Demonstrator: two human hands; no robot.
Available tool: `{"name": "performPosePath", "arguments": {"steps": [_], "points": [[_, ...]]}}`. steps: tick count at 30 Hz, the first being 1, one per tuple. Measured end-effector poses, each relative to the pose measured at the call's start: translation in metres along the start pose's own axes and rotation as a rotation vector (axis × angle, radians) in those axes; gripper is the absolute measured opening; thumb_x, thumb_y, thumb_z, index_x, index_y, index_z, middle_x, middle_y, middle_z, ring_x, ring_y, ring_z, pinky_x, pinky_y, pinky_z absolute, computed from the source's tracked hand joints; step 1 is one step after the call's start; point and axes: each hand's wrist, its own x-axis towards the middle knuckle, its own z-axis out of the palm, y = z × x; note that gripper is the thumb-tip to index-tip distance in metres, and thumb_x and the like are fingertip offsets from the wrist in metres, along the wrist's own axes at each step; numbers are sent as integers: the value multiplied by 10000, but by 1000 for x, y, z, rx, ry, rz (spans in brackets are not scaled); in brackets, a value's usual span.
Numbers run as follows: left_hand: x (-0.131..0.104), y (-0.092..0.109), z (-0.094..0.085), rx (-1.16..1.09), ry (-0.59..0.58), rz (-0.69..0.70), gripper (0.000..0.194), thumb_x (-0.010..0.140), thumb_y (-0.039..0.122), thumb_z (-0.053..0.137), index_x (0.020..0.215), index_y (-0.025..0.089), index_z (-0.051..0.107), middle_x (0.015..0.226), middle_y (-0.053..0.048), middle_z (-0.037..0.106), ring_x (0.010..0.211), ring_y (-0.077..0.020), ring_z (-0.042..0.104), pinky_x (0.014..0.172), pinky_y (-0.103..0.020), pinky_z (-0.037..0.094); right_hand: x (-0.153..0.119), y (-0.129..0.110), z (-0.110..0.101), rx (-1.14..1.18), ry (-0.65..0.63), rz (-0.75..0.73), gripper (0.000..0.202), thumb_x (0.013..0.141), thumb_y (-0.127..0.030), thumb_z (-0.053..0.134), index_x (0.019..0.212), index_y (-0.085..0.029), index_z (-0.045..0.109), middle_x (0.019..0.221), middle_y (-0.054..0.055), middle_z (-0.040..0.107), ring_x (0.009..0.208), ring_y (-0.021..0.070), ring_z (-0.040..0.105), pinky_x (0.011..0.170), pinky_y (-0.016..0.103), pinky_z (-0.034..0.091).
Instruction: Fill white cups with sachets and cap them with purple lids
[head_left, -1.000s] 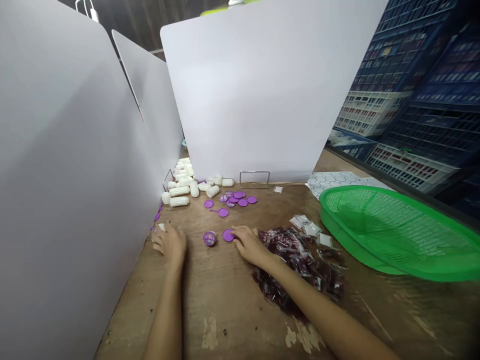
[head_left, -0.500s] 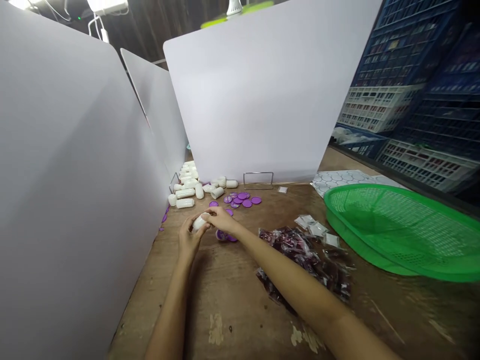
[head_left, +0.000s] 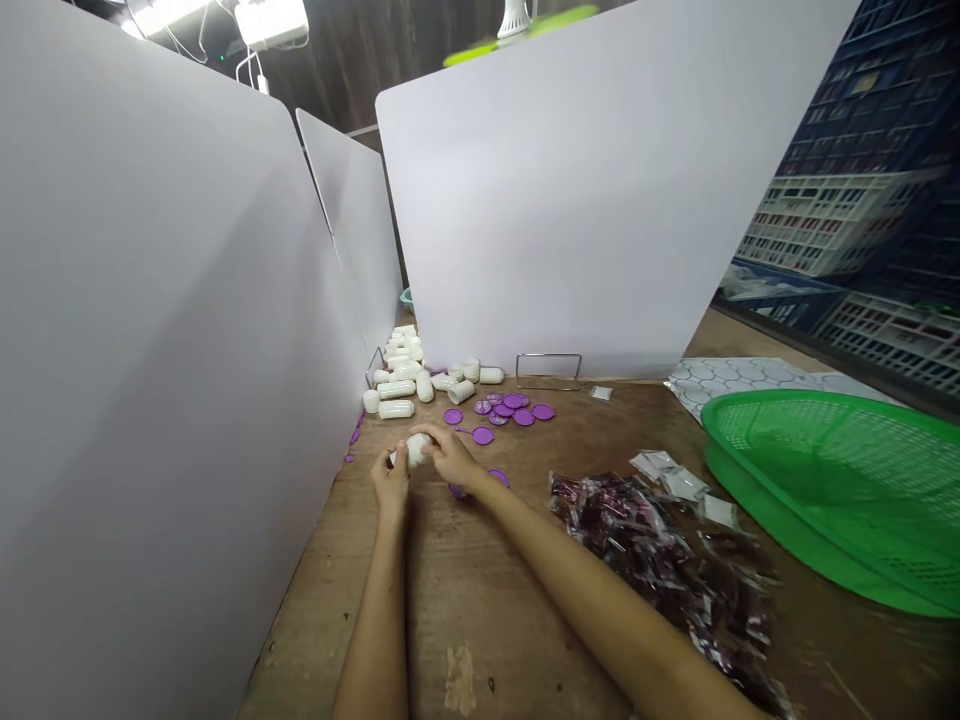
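A small white plastic bottle (head_left: 415, 451) is held between both hands, just above the wooden table. My left hand (head_left: 389, 482) wraps round its left side, thumb on top. On the bottle's right end are the closed fingers of my right hand (head_left: 448, 459); they partly cover that end, so I cannot tell whether a cap is on it. Under and beside my right wrist lie purple round discs (head_left: 497, 478), partly hidden by the arm. More purple discs (head_left: 523, 417) are scattered just beyond the hands. A pile of white bottles (head_left: 396, 390) lies behind them at the left.
Dark shiny packets (head_left: 622, 530) are heaped right of my right forearm. White sachets (head_left: 684, 484) lie beyond them, beside a green mesh basket (head_left: 795, 560). White partition boards (head_left: 570, 220) stand along the left and back. Stacked crates (head_left: 832, 220) are at the far right.
The whole scene has shifted rightward in view as the head turned. My hands stay on the white bottle, and my right fingers have moved round to its right end.
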Motion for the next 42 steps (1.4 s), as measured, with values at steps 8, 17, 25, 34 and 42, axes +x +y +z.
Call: {"name": "performPosePath", "arguments": {"steps": [8,17,25,34,42], "points": [[4,-8,-23,-92,83,-138,564,614,660,644,756,115,660,611,0,563,495,-102,451,426,-215,325,19,6,-42,-331,10,122,229,756,-164,643,977,-153,702,1134,140,664,1154,301,531,995,441,375],[-6,-13,-11,-115,67,-124,572,692,669,601,803,114,685,638,-14,590,503,-98,453,439,-218,343,7,-18,12,-432,-213,78,213,897,-259,544,1000,-170,708,992,54,734,894,168,637,792,260,456],[-4,-13,-18,-106,210,-157,494,823,634,401,755,170,556,574,13,534,438,-113,467,413,-231,325,0,-26,25,-462,-221,25,191,903,-240,547,1009,-158,684,1083,112,707,1008,208,618,847,292,438],[4,-4,-24,-155,205,-211,250,665,325,565,518,198,408,463,71,392,432,-78,350,436,-223,289,-25,-40,47,-363,-238,-143,250,865,-111,539,1104,-151,600,1140,115,659,1075,213,577,948,349,427],[3,7,-35,-192,19,-352,173,612,221,635,546,176,482,437,65,434,374,-75,362,365,-203,276,-37,-31,45,-461,-174,-396,358,828,-78,516,1179,-147,526,1189,131,588,1153,235,504,1003,385,407]]}}
